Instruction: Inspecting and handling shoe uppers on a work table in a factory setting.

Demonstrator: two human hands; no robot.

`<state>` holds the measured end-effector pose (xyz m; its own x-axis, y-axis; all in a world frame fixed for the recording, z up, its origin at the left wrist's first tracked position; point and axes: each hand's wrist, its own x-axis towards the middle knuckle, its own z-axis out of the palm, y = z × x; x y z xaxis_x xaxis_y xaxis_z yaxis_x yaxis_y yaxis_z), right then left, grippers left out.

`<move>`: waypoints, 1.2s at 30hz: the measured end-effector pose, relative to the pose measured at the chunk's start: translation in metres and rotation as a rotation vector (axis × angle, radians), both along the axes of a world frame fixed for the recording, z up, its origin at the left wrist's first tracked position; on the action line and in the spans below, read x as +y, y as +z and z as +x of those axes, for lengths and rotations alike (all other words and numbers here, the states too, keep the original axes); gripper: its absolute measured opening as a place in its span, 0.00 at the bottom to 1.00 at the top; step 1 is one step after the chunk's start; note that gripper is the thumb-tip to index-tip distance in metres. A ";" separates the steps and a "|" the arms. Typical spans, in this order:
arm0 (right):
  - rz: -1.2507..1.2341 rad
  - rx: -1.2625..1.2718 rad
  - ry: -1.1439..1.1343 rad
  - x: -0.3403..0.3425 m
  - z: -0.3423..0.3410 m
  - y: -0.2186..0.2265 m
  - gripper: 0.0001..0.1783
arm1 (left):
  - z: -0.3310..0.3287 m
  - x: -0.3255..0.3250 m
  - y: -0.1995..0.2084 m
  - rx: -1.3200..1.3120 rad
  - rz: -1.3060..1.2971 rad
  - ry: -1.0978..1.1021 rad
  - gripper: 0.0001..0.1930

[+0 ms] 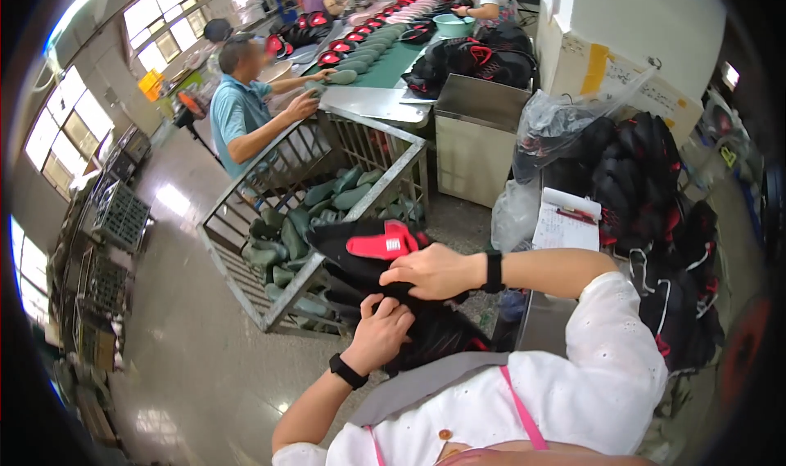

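Observation:
In front of my body is a bundle of black shoe uppers (336,241); the top one has a red patch with a small white label. My right hand (438,271) comes in from the right and lies over the uppers, its fingers curled onto the black fabric just below the red patch. Closer to me, my left hand (379,331) grips the dark fabric with bent fingers. Both fingertips partly vanish against the black material. More black uppers (442,335) hang beneath my hands. The bundle overlaps the near edge of a metal cage (303,278).
Green shoe lasts (291,237) fill the cage. A person in a blue shirt (233,110) handles lasts at a long green table (385,73). To my right are a notebook with red pens (565,233), plastic bags (516,212) and piled black uppers (630,171). A metal-topped cabinet (475,139) stands ahead.

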<state>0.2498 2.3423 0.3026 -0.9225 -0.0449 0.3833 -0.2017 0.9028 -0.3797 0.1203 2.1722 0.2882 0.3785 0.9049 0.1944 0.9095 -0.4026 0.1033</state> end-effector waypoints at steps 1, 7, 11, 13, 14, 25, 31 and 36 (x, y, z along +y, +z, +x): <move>0.157 0.056 -0.025 0.007 -0.004 0.009 0.20 | -0.012 0.013 0.002 0.025 0.068 -0.024 0.18; 0.667 -0.021 -0.316 0.035 -0.026 0.074 0.06 | -0.071 0.094 0.009 -0.029 0.379 -0.132 0.18; 0.560 0.179 -0.465 0.072 -0.037 0.098 0.05 | -0.092 0.145 0.020 -0.142 0.474 -0.157 0.18; 0.581 0.273 -0.528 0.101 -0.035 0.115 0.08 | -0.108 0.174 0.039 -0.155 0.494 -0.152 0.17; 0.622 0.307 -0.561 0.119 -0.033 0.125 0.08 | -0.118 0.192 0.047 -0.156 0.509 -0.153 0.18; 0.484 1.259 -1.011 0.375 0.050 0.190 0.10 | -0.221 0.407 0.117 -0.275 1.067 0.375 0.18; 0.520 1.208 -1.012 0.509 0.068 0.186 0.09 | -0.282 0.524 0.076 -0.357 1.024 0.747 0.22; 0.301 1.058 -0.914 0.626 0.050 0.155 0.10 | -0.283 0.572 0.043 -0.307 0.838 0.799 0.24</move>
